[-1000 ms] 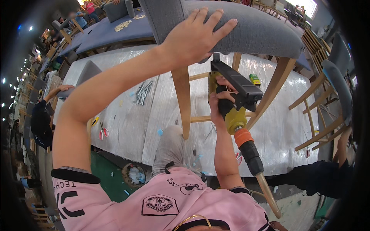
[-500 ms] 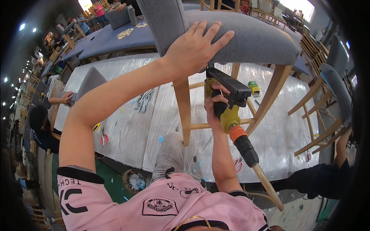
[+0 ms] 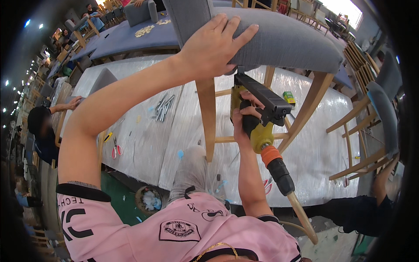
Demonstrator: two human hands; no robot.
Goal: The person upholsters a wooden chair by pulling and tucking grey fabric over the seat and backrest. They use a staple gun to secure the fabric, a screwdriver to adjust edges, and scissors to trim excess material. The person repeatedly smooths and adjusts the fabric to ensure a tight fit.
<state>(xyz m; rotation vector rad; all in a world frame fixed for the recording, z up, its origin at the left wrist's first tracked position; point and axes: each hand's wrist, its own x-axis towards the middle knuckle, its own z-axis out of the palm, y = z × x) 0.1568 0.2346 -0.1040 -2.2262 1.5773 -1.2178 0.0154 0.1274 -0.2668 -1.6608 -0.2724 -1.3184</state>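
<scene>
A chair in grey fabric (image 3: 283,41) with wooden legs stands upright on the worktable in front of me. My left hand (image 3: 214,46) lies on its seat where it meets the backrest, fingers spread over the fabric. Below the seat's edge, my right hand (image 3: 248,114) is wrapped round the handle of a yellow and black air stapler (image 3: 262,94). The stapler's black nose points up at the seat's underside, close to my left hand; whether it touches is hidden. An air hose (image 3: 303,218) runs from its orange and black coupling toward the lower right.
The film-covered worktable (image 3: 148,144) bears metal rods (image 3: 164,108), red-handled scissors (image 3: 117,149), a yellow cutter (image 3: 108,137) and a small green-yellow box (image 3: 288,98). A co-worker (image 3: 43,131) is at the left. Another chair (image 3: 384,113) stands at the right, with a person's arm beside it.
My left hand has slid slightly left and down on the seat. The stapler has shifted slightly to the right, still under the edge. The co-worker at the left has moved a little.
</scene>
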